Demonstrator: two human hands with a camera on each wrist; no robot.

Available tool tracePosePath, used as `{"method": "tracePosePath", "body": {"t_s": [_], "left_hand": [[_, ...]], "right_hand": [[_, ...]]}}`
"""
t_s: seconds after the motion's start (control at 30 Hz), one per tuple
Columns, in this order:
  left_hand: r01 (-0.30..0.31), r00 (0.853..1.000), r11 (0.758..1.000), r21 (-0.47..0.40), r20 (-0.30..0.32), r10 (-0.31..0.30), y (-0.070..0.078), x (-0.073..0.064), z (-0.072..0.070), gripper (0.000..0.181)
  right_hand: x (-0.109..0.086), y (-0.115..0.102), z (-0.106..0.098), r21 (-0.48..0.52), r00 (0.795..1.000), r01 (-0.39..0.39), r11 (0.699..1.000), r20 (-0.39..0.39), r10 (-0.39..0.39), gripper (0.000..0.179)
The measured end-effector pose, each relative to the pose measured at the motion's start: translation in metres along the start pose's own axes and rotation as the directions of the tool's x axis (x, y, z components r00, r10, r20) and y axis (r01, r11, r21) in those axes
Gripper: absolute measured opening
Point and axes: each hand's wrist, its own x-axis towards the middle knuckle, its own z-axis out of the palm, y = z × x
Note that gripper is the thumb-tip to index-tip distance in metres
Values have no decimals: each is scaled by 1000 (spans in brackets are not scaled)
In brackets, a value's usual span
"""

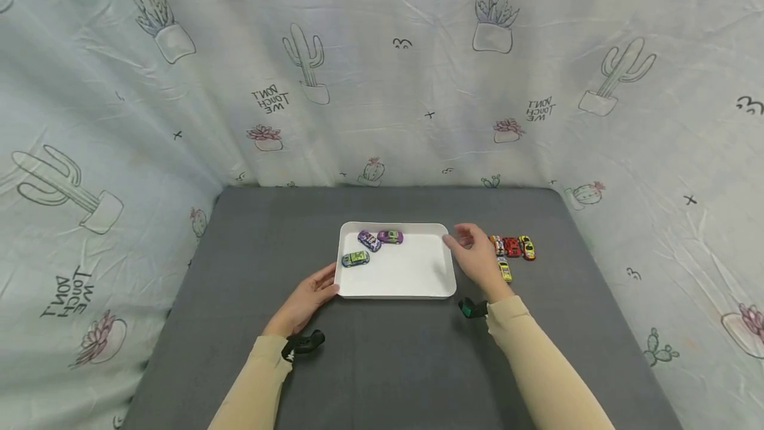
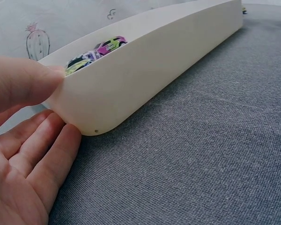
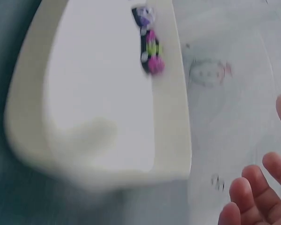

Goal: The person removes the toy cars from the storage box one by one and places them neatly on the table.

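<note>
A white tray (image 1: 412, 271) lies on the grey cloth with three toy cars in its left half: a green one (image 1: 355, 258), a purple and white one (image 1: 369, 240) and a purple and green one (image 1: 390, 237). My left hand (image 1: 307, 298) holds the tray's near left corner. In the left wrist view its thumb (image 2: 28, 82) lies at the rim and its fingers (image 2: 54, 154) touch the outer wall below. Just past the tray's right edge is my right hand (image 1: 476, 259), fingers loosely bent and nothing between them; the right wrist view shows its fingers (image 3: 257, 192) spread apart.
Right of my right hand, several toy cars sit close together: a red one (image 1: 511, 247), a yellow and black one (image 1: 527, 247), a yellow one (image 1: 505, 269) and an orange and white one (image 1: 498, 245). A cactus-printed curtain (image 1: 382, 85) surrounds the table's back and sides.
</note>
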Motion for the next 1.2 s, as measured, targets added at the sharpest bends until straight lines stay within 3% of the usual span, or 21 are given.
{"method": "tracePosePath", "body": {"t_s": [0.3, 0.57, 0.97, 1.2], "left_hand": [[-26, 999, 1000, -16, 19, 26, 0, 2, 0, 60], [-14, 1000, 1000, -28, 24, 15, -1, 2, 0, 59], [-13, 1000, 999, -35, 27, 14, 0, 1, 1, 59], [-11, 1000, 999, -31, 9, 11, 0, 1, -1, 59]], "right_hand": [[21, -25, 44, 48, 982, -13, 999, 187, 4, 61], [31, -28, 69, 58, 933, -74, 996, 357, 49, 61], [39, -14, 96, 74, 923, -131, 989, 372, 95, 69], [42, -15, 104, 22, 934, -88, 996, 349, 75, 63]]}}
